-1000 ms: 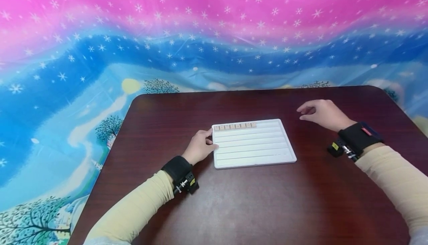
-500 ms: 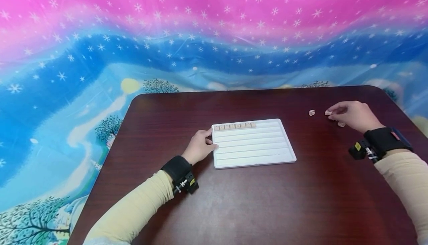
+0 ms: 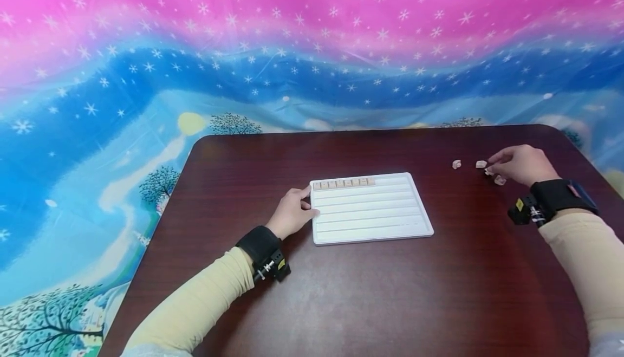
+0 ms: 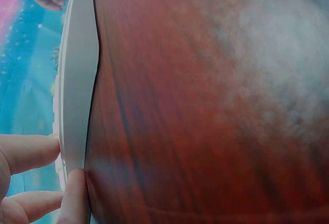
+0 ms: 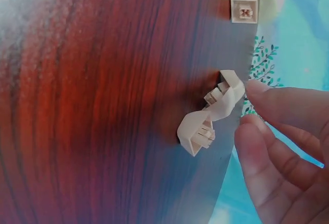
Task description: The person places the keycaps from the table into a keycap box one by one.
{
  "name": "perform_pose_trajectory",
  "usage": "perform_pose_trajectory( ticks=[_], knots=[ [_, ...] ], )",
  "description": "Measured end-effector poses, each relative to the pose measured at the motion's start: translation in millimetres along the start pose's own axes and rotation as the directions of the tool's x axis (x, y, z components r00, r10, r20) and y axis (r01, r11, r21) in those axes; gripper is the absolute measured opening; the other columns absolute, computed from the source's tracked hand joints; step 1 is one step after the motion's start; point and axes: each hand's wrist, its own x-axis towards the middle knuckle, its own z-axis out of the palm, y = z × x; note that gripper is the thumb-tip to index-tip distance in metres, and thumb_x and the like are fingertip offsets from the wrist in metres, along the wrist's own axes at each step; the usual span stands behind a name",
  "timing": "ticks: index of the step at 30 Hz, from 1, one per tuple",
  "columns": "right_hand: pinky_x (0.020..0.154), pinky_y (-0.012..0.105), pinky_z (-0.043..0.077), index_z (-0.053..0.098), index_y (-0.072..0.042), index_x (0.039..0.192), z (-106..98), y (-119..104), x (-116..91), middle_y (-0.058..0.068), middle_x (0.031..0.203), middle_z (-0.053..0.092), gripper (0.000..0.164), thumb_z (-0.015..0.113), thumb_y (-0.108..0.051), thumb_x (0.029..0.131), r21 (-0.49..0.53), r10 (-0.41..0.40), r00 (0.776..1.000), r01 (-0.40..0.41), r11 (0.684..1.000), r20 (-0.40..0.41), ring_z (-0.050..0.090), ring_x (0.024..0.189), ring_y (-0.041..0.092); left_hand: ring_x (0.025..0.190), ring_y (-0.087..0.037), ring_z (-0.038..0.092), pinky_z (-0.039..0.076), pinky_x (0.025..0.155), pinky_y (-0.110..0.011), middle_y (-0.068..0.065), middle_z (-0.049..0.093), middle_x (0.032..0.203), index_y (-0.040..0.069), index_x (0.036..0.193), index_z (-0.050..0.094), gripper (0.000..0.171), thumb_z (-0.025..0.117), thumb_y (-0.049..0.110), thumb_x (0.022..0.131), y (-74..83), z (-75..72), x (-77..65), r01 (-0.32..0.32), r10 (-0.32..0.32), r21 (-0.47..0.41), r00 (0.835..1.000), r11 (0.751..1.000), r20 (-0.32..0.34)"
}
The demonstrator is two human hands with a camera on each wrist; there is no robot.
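A white ridged tray (image 3: 371, 213) lies on the table, a row of several beige keycaps (image 3: 339, 184) along its far groove. My left hand (image 3: 289, 214) holds the tray's left edge, thumb on the rim and fingers at the side; the left wrist view shows fingertips (image 4: 75, 188) against the tray wall. At the far right my right hand (image 3: 524, 164) is low over loose keycaps. In the right wrist view a fingertip (image 5: 257, 88) meets or nearly meets one keycap (image 5: 226, 95), with the thumb apart below. Another keycap (image 5: 195, 132) touches it, its stem showing.
Farther left of the right hand a loose keycap (image 3: 456, 164) sits by itself, and another keycap (image 3: 481, 164) is nearer the fingers. The dark red-brown table (image 3: 380, 297) ends at a back edge before a snowflake-patterned cloth (image 3: 312, 59).
My right hand has moved right from beside the tray's far corner, and loose keycaps now show where it was. One more keycap shows at its fingertips. The left hand and tray stay put.
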Motion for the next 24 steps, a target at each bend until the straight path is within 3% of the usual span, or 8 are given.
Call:
perform_pose_trajectory(
  ticks=[9,24],
  knots=[
    [0.084,0.062,0.043,0.065,0.015,0.119,1,1,7,0.01,0.081,0.072,0.034,0.065,-0.013,0.099,0.012,0.026,0.997,-0.027,1.0,0.071,0.065,0.077,0.033,0.105,-0.023,0.063,0.051,0.083,-0.032,-0.02,0.048,0.145,0.002,0.156,0.039,0.072,0.075,0.009,0.094,-1.6,-0.3,2.0,0.006,-0.006,-0.005,1.0,1.0,0.003],
    [0.087,0.066,0.04,0.07,0.014,0.113,4,4,11,0.009,0.077,0.071,0.032,0.068,-0.013,0.096,-0.016,0.034,0.997,-0.033,0.999,0.068,0.056,0.096,0.049,0.104,-0.022,0.063,0.051,0.085,-0.031,-0.02,0.049,0.144,0.001,0.155,0.04,0.071,0.076,0.009,0.094,-3.5,-0.7,3.6,-0.005,0.005,0.01,1.0,1.0,0.003]
  ],
)
